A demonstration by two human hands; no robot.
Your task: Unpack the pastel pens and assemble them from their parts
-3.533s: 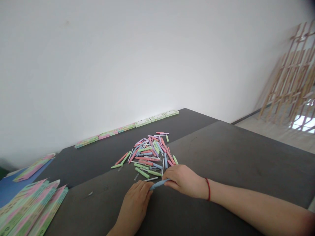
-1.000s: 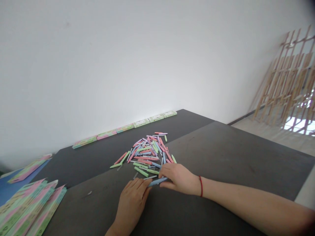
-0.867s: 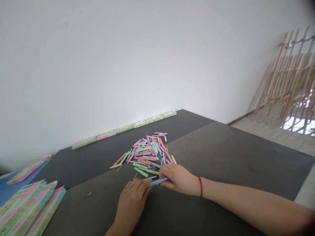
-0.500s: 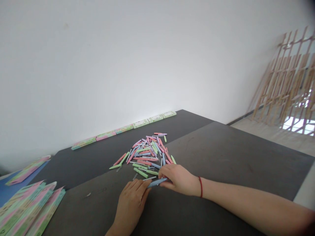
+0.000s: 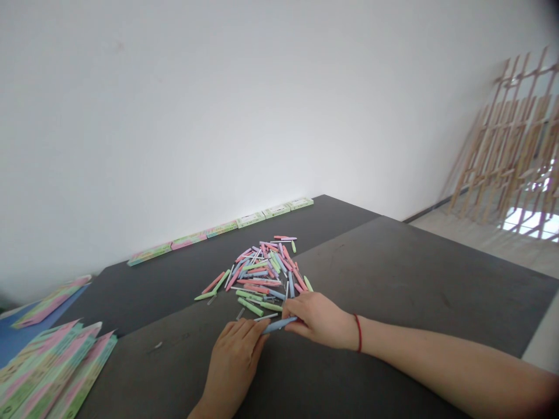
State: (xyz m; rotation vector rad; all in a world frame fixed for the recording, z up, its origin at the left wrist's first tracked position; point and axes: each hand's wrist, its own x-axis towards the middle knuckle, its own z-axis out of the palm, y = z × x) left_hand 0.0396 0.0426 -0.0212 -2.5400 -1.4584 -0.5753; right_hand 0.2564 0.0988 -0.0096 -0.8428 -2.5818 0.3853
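Note:
Between my two hands is a blue pen (image 5: 278, 325), lying nearly level just above the dark table. My left hand (image 5: 238, 355) is closed round its left end. My right hand (image 5: 314, 317), with a red cord at the wrist, pinches the right end. The fingers hide both ends of the pen. Right behind them spreads a loose pile of pen parts (image 5: 262, 272) in pink, green, blue and purple, with thin white refills among them. A green pen part (image 5: 250, 306) lies close to my left fingertips.
Flat printed boxes (image 5: 188, 241) stand in a row along the wall. At the left lie more printed packs (image 5: 56, 364), some beside a blue surface (image 5: 26, 331). The dark table (image 5: 414, 291) has a seam across it. Wooden racks (image 5: 510, 145) lean at the far right.
Almost nothing differs. Both hands keep the same hold on the blue pen, and the whole view has shifted very slightly.

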